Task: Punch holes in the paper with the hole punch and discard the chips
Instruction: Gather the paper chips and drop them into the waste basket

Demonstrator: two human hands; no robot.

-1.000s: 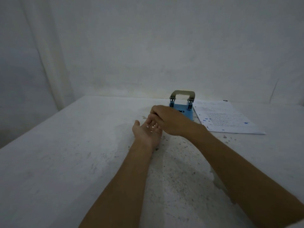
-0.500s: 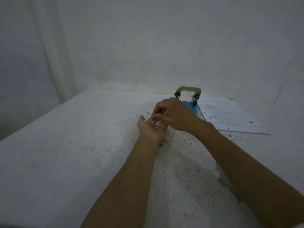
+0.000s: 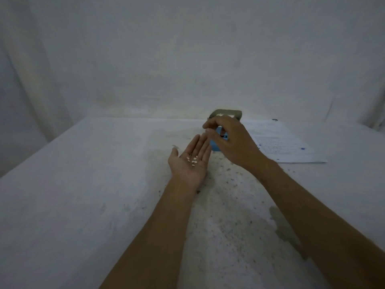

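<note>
On the left we see only bare, speckled white table [image 3: 83, 195], with its near edge cut off by the frame. Moving toward the centre, our left hand [image 3: 190, 161] lies palm up and spread flat over the table, fingers together and pointing away. It serves as a shallow cup: a small cluster of white paper chips [image 3: 193, 159] sits in the palm near the base of the fingers. We cannot count them surely, as they are tiny and the light is dim.

Just right of it and slightly higher, our right hand [image 3: 231, 140] hovers with its back to us, fingers curled loosely, thumb and forefinger tips close together above the left fingertips. Whether anything is pinched there, we cannot tell.

That hand hides most of the hole punch [image 3: 228, 114]; only its dull metal handle above and a sliver of blue body below show.

Farther right, the paper [image 3: 283, 142] lies flat on the table, printed, with small blue dots; its text is unreadable.
</note>
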